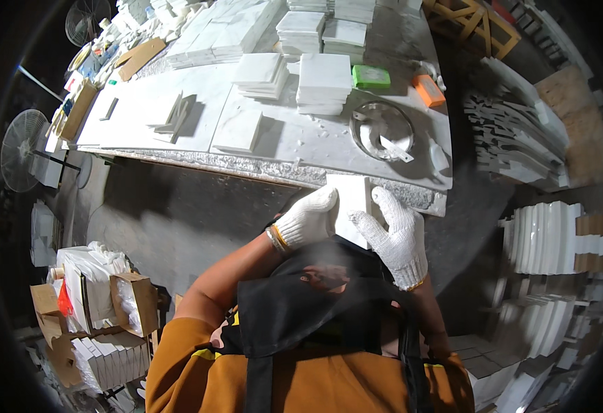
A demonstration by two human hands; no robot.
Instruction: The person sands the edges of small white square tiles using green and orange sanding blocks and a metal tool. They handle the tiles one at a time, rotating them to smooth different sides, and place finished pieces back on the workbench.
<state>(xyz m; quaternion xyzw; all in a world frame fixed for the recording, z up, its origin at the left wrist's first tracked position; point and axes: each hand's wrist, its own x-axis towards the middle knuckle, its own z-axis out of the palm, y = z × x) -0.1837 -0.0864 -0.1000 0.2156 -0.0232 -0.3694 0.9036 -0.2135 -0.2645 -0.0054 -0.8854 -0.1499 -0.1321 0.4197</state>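
Observation:
Held up in front of my body, just off the table's near edge, is a small white rectangular marble tile [351, 210]. My left hand [308, 219], in a white knit glove, grips its left side. On the right side my right hand [399, 242], gloved the same way, is closed round it with the thumb and fingers along the edge. Beyond them on the table stands a round metal bowl [357, 146] with white paste and a pale scraper [396, 149] in it. A single tile block [239, 129] lies on the tabletop left of the bowl.
Marble tile stacks [323, 79] stand on the worktable [198, 131], near a green block [371, 77] and an orange block [428, 90]. Left are a standing fan [24, 150] and open cartons [136, 303]. Slabs [542, 237] and a yellow wooden frame [477, 24] stand right.

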